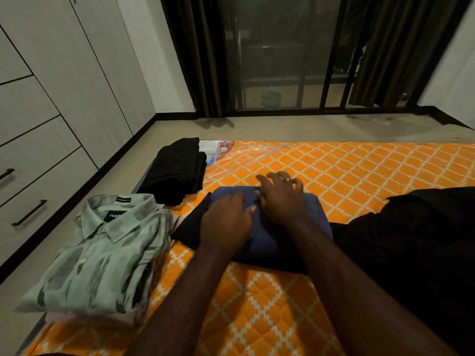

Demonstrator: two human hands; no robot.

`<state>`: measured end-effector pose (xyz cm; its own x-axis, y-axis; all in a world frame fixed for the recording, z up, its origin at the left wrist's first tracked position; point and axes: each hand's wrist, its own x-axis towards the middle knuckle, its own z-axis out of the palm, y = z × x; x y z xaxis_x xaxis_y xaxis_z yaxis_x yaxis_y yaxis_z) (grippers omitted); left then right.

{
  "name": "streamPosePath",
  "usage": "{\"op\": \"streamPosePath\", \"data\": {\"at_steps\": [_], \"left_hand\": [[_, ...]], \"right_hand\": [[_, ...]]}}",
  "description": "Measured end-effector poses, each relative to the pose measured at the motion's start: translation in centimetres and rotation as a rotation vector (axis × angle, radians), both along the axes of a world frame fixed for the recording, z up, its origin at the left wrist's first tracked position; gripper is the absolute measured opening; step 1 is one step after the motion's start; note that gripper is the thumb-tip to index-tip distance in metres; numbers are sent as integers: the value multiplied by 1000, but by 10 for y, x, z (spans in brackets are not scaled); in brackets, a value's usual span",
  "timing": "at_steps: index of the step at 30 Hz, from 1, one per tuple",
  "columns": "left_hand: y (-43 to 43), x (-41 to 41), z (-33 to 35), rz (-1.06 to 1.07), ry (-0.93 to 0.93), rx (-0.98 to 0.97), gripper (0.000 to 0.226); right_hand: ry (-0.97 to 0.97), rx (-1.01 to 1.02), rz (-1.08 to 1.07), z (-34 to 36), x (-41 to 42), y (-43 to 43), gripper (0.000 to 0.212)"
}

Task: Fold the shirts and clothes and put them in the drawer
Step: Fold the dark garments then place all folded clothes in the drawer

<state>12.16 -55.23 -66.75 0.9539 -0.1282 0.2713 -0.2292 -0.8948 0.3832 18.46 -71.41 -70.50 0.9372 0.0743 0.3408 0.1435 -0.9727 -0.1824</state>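
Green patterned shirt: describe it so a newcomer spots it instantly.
Start at the orange mattress and go to its left edge, nearest the drawers. The green patterned shirt lies folded there, collar up, the only pale printed garment beside the black pile.

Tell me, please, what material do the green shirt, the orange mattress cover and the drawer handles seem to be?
Green shirt: thin woven fabric, probably cotton or a blend; it creases softly, matte.
Orange mattress cover: quilted printed textile, stitched in diamonds; clear glossy plastic film lies over its far end.
Drawer handles: dark, slim bars, likely metal; unsure.
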Motion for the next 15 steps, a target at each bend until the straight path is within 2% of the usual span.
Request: {"op": "streamPosePath", "data": {"at_steps": [3,5,7,10,11,13,15], "left_hand": [[-5,-2,-44,-98,238,161,51],[-5,-5,-64,-109,371,186,60],[-5,-6,-65,-100,345,227,60],[-8,-9,-28,43,194,307,40],[-9,-9,-15,87,236,303,43],[-11,-10,-2,87,544,205,56],[-14,-20,-1,66,963,-33,70]], "right_hand": [[280,-104,84,-43,-4,6,55],[297,-107,85,-54,-4,5,57],[311,-81,88,-51,2,4,56],[393,-13,100,-40,11,-1,59],[415,-1,102,-37,13,-2,60],[429,7,109,-36,13,-3,61],[415,5,109,-38,11,-2,60]]}}
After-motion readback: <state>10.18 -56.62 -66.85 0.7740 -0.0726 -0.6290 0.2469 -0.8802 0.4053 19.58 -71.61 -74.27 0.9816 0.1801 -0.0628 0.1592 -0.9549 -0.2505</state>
